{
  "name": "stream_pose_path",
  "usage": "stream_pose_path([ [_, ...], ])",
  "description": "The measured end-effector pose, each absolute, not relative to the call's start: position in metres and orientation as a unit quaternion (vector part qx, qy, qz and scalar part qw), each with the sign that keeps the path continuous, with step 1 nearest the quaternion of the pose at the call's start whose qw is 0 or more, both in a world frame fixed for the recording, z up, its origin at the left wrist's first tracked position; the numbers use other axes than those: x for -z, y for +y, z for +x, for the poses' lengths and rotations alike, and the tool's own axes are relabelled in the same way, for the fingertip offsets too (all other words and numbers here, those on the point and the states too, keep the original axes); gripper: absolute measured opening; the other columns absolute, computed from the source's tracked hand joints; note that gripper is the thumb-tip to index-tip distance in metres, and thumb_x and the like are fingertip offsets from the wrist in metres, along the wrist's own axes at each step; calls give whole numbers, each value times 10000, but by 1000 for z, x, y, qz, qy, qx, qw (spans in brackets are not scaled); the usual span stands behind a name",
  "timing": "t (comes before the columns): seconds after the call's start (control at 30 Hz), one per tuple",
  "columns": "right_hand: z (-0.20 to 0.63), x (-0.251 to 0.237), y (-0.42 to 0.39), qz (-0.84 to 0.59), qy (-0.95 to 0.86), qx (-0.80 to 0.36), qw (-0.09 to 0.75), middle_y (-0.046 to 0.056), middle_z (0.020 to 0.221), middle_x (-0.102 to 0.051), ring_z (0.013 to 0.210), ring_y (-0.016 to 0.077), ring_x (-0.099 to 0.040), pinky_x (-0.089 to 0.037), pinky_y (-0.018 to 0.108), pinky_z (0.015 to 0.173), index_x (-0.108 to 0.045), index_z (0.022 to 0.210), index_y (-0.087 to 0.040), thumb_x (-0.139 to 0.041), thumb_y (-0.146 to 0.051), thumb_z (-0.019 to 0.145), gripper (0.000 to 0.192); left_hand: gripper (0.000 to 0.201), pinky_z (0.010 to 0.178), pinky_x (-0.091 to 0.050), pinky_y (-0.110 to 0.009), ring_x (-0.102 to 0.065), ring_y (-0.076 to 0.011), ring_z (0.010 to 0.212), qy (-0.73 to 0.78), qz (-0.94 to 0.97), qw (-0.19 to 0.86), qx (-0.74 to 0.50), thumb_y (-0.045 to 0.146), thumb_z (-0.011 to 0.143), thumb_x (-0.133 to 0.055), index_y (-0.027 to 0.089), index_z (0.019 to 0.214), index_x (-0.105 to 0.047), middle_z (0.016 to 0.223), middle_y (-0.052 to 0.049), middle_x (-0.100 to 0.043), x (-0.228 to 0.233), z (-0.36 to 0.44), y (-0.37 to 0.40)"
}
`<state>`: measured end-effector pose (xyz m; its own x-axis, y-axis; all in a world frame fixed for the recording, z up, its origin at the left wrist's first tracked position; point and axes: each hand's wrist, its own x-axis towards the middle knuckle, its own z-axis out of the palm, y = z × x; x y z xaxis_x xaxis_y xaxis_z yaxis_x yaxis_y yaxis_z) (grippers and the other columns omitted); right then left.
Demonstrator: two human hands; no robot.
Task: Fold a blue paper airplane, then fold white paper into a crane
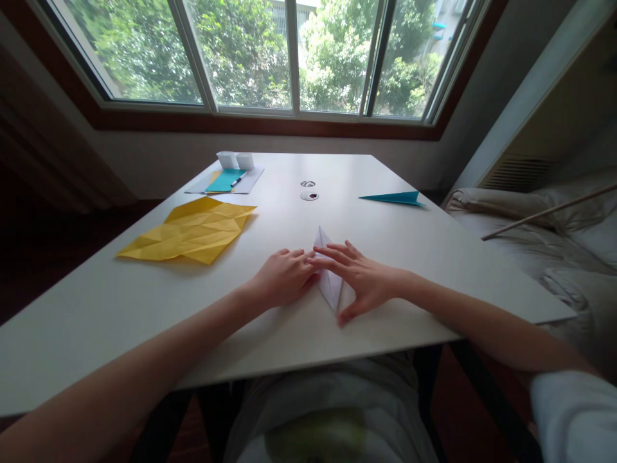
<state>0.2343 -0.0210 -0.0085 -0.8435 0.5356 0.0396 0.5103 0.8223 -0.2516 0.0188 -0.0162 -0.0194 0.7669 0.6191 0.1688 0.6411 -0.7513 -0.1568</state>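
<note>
In the head view, a folded white paper [330, 289] is lying on the white table [434, 257], just below the centre of the frame, with one narrow tip pointing up and another pointing down. The left hand [284, 278] is resting at the paper's left edge, its fingers bent and bunched; whether they are pinching the paper, I cannot tell. The right hand [366, 280] is spreading open over the paper, fingers reaching across its upper part towards the left hand, the thumb lying near the lower tip.

A creased yellow paper [193, 231] is lying flat at centre left. Towards the upper left, a pen [239, 179] is resting on a blue sheet [224, 181] (two small white boxes [235, 160] are standing just behind). A folded blue paper [395, 198] is lying right of centre, and two round pieces [309, 196] are sitting above the hands.
</note>
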Motion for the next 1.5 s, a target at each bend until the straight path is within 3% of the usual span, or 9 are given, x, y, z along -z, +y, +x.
stream_pose_path([
  [0.1, 240, 5, -17, -276, -954, -89, 75, 96, 1491, -126, 1347, 341, -86, -47, 564, 1055, -163, 1421, -253, -596, -659, 623, 995, 330, 850, -446, -383, -553, -226, 1049, -345, -931, 105, 54, 319, 920, -325, 215, 1164, -523, 1181, -70, -582, 20, 16, -14],
  [0.2, 245, 4, -9, -257, -956, -59, 127, 122, 1413, -314, 1293, 306, -259, -155, 515, 1050, -403, 1308, -225, -585, -561, 713, 707, 369, 859, -447, -390, -543, -229, 1067, -350, -930, 103, 55, 323, 929, -293, 252, 1257, -447, 1216, -63, -558, 22, 12, -12],
  [0.3, 245, 6, -7, -197, -964, -72, 160, 96, 1104, -588, 1044, 209, -514, -313, 404, 974, -610, 1018, -203, -534, -388, 817, 282, 379, 867, -447, -387, -527, -229, 1089, -354, -928, 100, 56, 338, 930, -283, 270, 1270, -435, 1254, -58, -530, 24, 10, -10],
  [0.37, 242, 8, -10, -153, -971, -93, 158, 64, 937, -641, 913, 169, -557, -368, 341, 901, -641, 898, -201, -512, -308, 840, 177, 381, 875, -443, -386, -516, -228, 1102, -358, -927, 98, 54, 347, 928, -284, 281, 1272, -434, 1276, -52, -512, 25, 10, -10],
  [0.63, 231, 14, -22, -90, -978, -135, 130, 44, 931, -665, 894, 141, -579, -375, 302, 887, -641, 900, -195, -511, -264, 847, 157, 388, 876, -437, -380, -505, -222, 1109, -369, -925, 72, 52, 379, 923, -288, 331, 1283, -425, 1284, -22, -510, 26, 8, -6],
  [1.07, 231, 13, -22, -87, -981, -111, 131, 48, 925, -661, 880, 147, -562, -383, 297, 838, -648, 891, -204, -512, -277, 849, 160, 381, 867, -425, -375, -505, -228, 1098, -373, -926, 22, 61, 418, 892, -356, 363, 1253, -464, 1278, -8, -519, 25, 3, -1],
  [1.2, 232, 12, -21, -100, -985, -57, 131, 57, 937, -651, 893, 152, -553, -378, 301, 834, -629, 911, -198, -483, -276, 863, 173, 384, 869, -413, -370, -509, -226, 1089, -384, -921, 34, 57, 403, 891, -355, 319, 1248, -468, 1248, -29, -538, 23, 4, -3],
  [1.4, 242, 11, -7, -234, -956, -15, 178, 46, 810, -645, 753, 141, -565, -394, 277, 745, -616, 838, -181, -469, -290, 866, 185, 369, 751, -424, -369, -570, -265, 922, -465, -877, 113, 48, 485, 847, -413, 209, 1041, -562, 940, -87, -641, 14, 3, -9],
  [1.5, 245, 11, -2, -282, -944, -26, 170, 46, 776, -643, 723, 145, -574, -396, 266, 709, -626, 842, -178, -485, -377, 857, 245, 442, 707, -415, -359, -578, -284, 891, -500, -853, 139, 55, 522, 813, -451, 177, 1079, -524, 905, -106, -646, 9, 4, -13],
])
